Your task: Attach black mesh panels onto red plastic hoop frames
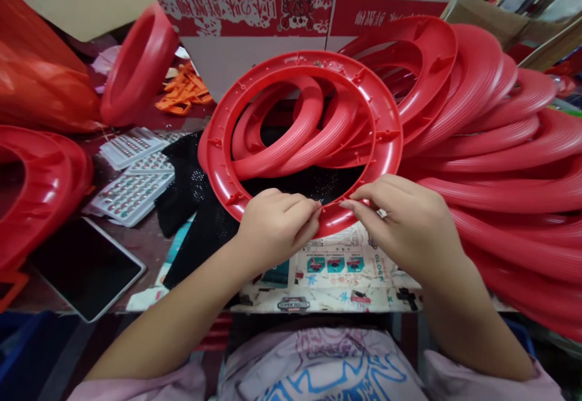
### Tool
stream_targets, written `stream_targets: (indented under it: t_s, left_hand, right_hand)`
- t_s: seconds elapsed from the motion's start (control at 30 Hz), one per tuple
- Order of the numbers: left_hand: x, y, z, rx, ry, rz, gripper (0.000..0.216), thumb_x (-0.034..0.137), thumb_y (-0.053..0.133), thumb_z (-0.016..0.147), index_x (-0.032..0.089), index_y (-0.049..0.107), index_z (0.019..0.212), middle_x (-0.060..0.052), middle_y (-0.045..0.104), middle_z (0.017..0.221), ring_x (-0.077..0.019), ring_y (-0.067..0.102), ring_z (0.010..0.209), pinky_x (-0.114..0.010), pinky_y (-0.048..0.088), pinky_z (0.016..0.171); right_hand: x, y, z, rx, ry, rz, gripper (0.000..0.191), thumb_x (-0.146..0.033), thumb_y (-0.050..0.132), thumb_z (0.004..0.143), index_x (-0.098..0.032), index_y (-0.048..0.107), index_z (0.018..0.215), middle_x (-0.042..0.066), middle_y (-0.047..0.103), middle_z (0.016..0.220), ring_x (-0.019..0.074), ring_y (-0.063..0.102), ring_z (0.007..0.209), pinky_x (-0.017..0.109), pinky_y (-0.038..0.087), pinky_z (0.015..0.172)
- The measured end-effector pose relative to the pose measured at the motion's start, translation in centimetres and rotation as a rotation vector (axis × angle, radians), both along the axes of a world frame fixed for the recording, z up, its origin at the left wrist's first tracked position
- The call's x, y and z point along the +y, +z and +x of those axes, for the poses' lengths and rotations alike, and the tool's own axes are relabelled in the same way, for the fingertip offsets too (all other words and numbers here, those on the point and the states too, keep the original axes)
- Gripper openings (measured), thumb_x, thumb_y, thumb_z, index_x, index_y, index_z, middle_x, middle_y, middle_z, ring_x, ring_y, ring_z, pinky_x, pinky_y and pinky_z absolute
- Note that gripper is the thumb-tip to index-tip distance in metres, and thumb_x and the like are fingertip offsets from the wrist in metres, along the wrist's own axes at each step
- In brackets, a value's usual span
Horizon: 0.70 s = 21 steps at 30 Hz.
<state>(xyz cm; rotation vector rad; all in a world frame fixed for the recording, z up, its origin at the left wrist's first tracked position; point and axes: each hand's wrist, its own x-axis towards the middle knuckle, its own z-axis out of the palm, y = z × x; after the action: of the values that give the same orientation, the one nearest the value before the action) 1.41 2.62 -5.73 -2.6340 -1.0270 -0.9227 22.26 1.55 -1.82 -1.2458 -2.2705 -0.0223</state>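
Note:
A red plastic ring (218, 146) with small lugs round its inner face stands tilted toward me at the table's centre. My left hand (277, 228) is curled closed on its near rim, thumb and fingers pinching the edge. My right hand (404, 222) pinches the same rim just to the right, fingertips pressed together close to the left hand's. Whether a small part sits between the fingertips cannot be made out. A black mesh cloth (195, 207) lies under the ring.
A long stack of red rings (509, 146) leans along the right side. More red rings (40, 189) lie at the left, one (136, 65) propped upright. Trays of small parts (131, 192), a tablet (86, 268), orange pieces (184, 92) and a cardboard box (254, 19) stand behind.

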Motion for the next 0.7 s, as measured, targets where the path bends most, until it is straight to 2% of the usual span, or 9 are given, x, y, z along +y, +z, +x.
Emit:
stream_targets:
  t_s: [0.1, 0.3, 0.4, 0.5, 0.7]
  left_hand:
    - [-0.12, 0.16, 0.03, 0.006, -0.029, -0.004, 0.024, 0.02, 0.049, 0.093, 0.014, 0.063, 0.075, -0.002, 0.069, 0.065, -0.0137, 0.061, 0.055, -0.029, 0.041, 0.052]
    - [0.0, 0.01, -0.08, 0.013, -0.055, 0.011, 0.021, 0.019, 0.051, 0.093, 0.013, 0.064, 0.078, -0.002, 0.068, 0.065, -0.0135, 0.061, 0.055, -0.029, 0.041, 0.051]
    - [0.07, -0.08, -0.18, 0.004, -0.068, 0.042, 0.017, 0.016, 0.049, 0.094, 0.012, 0.065, 0.097, 0.0, 0.068, 0.066, -0.0128, 0.061, 0.055, -0.029, 0.04, 0.052]
    - [0.09, -0.07, -0.25, 0.047, -0.065, 0.058, 0.026, 0.016, 0.046, 0.095, 0.015, 0.06, 0.118, 0.003, 0.064, 0.064, -0.0117, 0.056, 0.053, -0.028, 0.036, 0.051]
    - [0.17, 0.15, -0.4, 0.157, -0.099, 0.066, 0.036, 0.009, 0.045, 0.093, 0.019, 0.056, 0.126, 0.002, 0.064, 0.069, -0.0123, 0.053, 0.054, -0.029, 0.036, 0.053]
  right_hand:
    - [-0.07, 0.35, 0.26, 0.014, 0.037, -0.001, 0.016, -0.019, 0.054, 0.092, -0.014, 0.067, 0.083, 0.005, 0.064, 0.076, 0.0165, 0.06, 0.072, 0.029, 0.043, 0.066]
    - [-0.06, 0.38, 0.24, -0.049, -0.057, -0.02, 0.017, -0.018, 0.056, 0.089, -0.014, 0.066, 0.077, 0.004, 0.061, 0.071, 0.0176, 0.057, 0.068, 0.03, 0.04, 0.063]
    - [-0.19, 0.47, 0.23, -0.078, -0.091, -0.024, 0.019, -0.02, 0.058, 0.088, -0.015, 0.064, 0.071, 0.002, 0.058, 0.066, 0.0163, 0.053, 0.063, 0.03, 0.036, 0.059]
    - [-0.25, 0.6, 0.3, -0.071, -0.1, -0.053, 0.018, -0.02, 0.058, 0.087, -0.016, 0.066, 0.071, 0.002, 0.06, 0.065, 0.0149, 0.054, 0.061, 0.028, 0.036, 0.058]
    - [-0.02, 0.65, 0.4, -0.055, -0.144, -0.073, 0.019, -0.023, 0.061, 0.086, -0.018, 0.067, 0.069, 0.001, 0.062, 0.064, 0.0142, 0.055, 0.06, 0.028, 0.034, 0.057]
